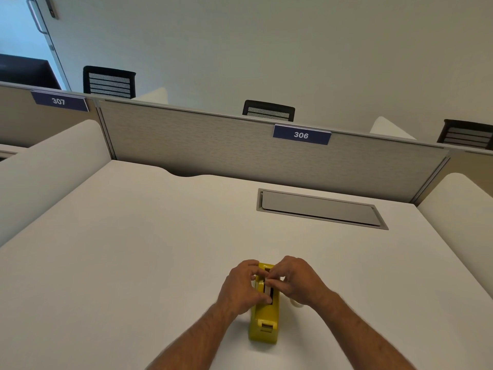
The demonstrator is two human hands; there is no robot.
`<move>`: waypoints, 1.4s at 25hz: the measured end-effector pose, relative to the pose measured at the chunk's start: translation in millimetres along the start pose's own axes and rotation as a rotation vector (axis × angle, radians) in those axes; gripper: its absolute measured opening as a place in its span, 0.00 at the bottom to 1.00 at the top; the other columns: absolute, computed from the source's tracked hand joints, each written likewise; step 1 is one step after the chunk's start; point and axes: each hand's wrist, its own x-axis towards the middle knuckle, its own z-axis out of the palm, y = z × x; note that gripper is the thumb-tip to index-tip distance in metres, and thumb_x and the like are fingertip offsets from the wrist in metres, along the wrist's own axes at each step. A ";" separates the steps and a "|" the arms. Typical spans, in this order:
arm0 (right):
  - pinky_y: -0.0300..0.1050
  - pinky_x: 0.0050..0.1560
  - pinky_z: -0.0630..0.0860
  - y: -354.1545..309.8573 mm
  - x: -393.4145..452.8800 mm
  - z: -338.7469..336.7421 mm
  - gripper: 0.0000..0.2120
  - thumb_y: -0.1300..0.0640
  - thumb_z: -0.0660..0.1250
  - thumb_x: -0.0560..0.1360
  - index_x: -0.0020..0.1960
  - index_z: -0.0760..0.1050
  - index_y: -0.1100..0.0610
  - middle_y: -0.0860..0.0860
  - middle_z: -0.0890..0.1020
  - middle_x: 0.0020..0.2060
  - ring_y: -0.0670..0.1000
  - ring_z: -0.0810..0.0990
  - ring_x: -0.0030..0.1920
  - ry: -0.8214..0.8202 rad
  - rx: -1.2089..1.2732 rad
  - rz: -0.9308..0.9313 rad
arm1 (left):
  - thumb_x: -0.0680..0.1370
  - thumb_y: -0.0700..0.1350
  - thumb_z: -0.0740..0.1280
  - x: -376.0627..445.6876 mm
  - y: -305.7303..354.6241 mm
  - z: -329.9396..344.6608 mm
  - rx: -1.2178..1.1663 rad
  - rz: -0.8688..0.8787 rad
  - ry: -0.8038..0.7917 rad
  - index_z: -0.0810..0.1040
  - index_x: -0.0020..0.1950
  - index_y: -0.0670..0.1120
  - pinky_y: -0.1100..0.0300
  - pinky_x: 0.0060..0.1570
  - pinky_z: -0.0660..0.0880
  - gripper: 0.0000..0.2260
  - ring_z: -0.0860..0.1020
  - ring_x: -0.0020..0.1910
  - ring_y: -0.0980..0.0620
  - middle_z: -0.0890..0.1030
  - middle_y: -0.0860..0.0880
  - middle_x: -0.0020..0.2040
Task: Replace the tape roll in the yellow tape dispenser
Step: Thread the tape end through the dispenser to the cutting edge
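The yellow tape dispenser (264,319) stands on the white desk (133,263), its cutter end toward me. My left hand (241,285) grips its left side, fingers curled over the top slot. My right hand (296,280) reaches over from the right, fingertips pinched at the top opening where a dark core or roll shows; what they pinch is hidden. A pale tape roll (296,303) lies on the desk just right of the dispenser, mostly covered by my right wrist.
A grey cable hatch (320,208) is set into the desk at the far right. A fabric divider (240,148) with a "306" label (301,134) closes the back. White side panels flank the desk. Black chairs stand beyond.
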 end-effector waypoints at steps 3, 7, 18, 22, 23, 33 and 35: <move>0.44 0.43 0.76 -0.9 -1.0 0.7 0.08 0.45 0.69 0.74 0.50 0.83 0.46 0.43 0.85 0.43 0.45 0.76 0.44 0.014 -0.010 -0.004 | 0.59 0.52 0.82 -0.1 0.3 -0.3 -0.002 0.003 0.001 0.80 0.57 0.56 0.61 0.54 0.75 0.27 0.75 0.56 0.56 0.70 0.57 0.69; 0.45 0.41 0.77 -2.6 -1.4 1.3 0.08 0.46 0.68 0.74 0.49 0.83 0.47 0.44 0.85 0.41 0.45 0.75 0.43 0.023 -0.030 -0.015 | 0.59 0.52 0.82 -0.2 0.8 -0.4 0.002 0.001 0.002 0.79 0.58 0.56 0.60 0.55 0.76 0.28 0.75 0.57 0.56 0.70 0.56 0.69; 0.47 0.45 0.77 -0.9 -0.6 -2.9 0.10 0.45 0.65 0.76 0.51 0.82 0.47 0.44 0.85 0.43 0.46 0.76 0.44 -0.033 -0.032 -0.003 | 0.59 0.52 0.82 -0.3 0.5 -0.5 -0.005 0.001 0.003 0.79 0.57 0.57 0.60 0.54 0.76 0.28 0.75 0.56 0.56 0.70 0.56 0.69; 0.45 0.45 0.77 -3.1 -0.7 -7.7 0.09 0.46 0.69 0.74 0.50 0.83 0.47 0.44 0.86 0.45 0.46 0.76 0.45 -0.055 -0.019 -0.010 | 0.59 0.52 0.82 0.1 0.3 -0.3 -0.007 -0.003 0.001 0.80 0.57 0.56 0.59 0.55 0.76 0.27 0.76 0.57 0.55 0.70 0.56 0.69; 0.45 0.45 0.77 -3.7 -0.6 -8.1 0.08 0.47 0.69 0.74 0.50 0.84 0.47 0.44 0.86 0.44 0.46 0.76 0.45 -0.053 -0.015 -0.014 | 0.59 0.52 0.82 -0.2 0.5 0.0 -0.004 -0.005 0.004 0.80 0.57 0.56 0.59 0.56 0.76 0.27 0.76 0.57 0.55 0.70 0.56 0.69; 0.44 0.43 0.76 -5.7 0.3 -7.1 0.09 0.47 0.68 0.75 0.52 0.83 0.47 0.44 0.85 0.44 0.45 0.75 0.45 -0.035 -0.041 -0.015 | 0.60 0.53 0.82 0.7 -0.1 0.8 0.016 -0.008 0.003 0.79 0.58 0.56 0.58 0.57 0.76 0.28 0.75 0.58 0.55 0.70 0.56 0.69; 0.44 0.43 0.76 -6.0 0.3 -6.9 0.09 0.47 0.68 0.75 0.52 0.83 0.47 0.44 0.85 0.44 0.45 0.75 0.45 -0.032 -0.042 -0.012 | 0.59 0.53 0.82 1.0 0.0 0.3 0.015 -0.008 0.000 0.79 0.59 0.56 0.57 0.58 0.76 0.29 0.75 0.58 0.55 0.70 0.56 0.70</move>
